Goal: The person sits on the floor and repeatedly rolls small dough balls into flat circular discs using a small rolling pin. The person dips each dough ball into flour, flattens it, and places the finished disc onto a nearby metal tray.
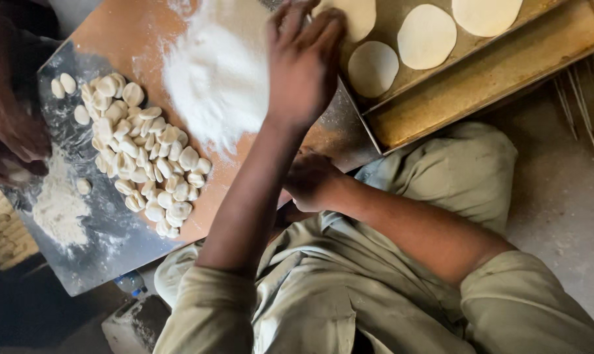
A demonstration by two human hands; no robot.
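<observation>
Left hand (305,62), upper centre: fingers spread flat on a thin round white dough disc (356,14), beside a white flour heap (215,75). Right hand (310,180), centre frame: curled loosely at the wooden board's (123,29) edge, grip unclear. Pile of small pale dough pieces (143,157), left.

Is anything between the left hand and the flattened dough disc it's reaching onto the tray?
Nothing visible. The left hand has its fingers already on a flattened dough disc at the metal tray edge. The flour pile lies beside it, and the dough pieces sit farther off.

Left hand (303,62) reaches out, fingers spread; right hand (310,180) curled close
</observation>
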